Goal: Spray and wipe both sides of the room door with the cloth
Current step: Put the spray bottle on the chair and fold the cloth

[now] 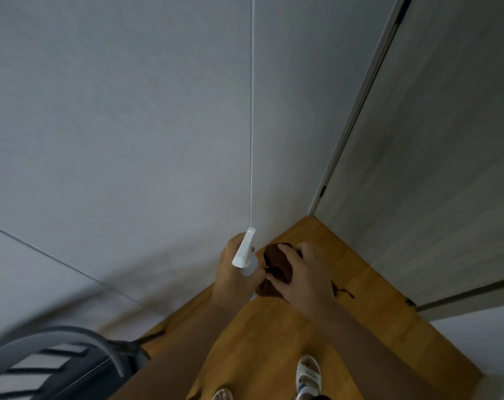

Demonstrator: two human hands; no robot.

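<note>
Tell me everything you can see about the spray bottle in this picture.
The spray bottle has a white plastic trigger head, long and angular, on a pale, see-through-looking body. The left hand grips it round the neck and body, which hides most of the bottle. Its nozzle points up and forward toward the grey surface ahead. It is held just left of the brown cloth, which the right hand holds.

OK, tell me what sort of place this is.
Probably a room corner in a home: wooden floor, plain grey walls, a door on hinges at right. The left hand holds a spray bottle, the right hand a brown cloth.
</note>
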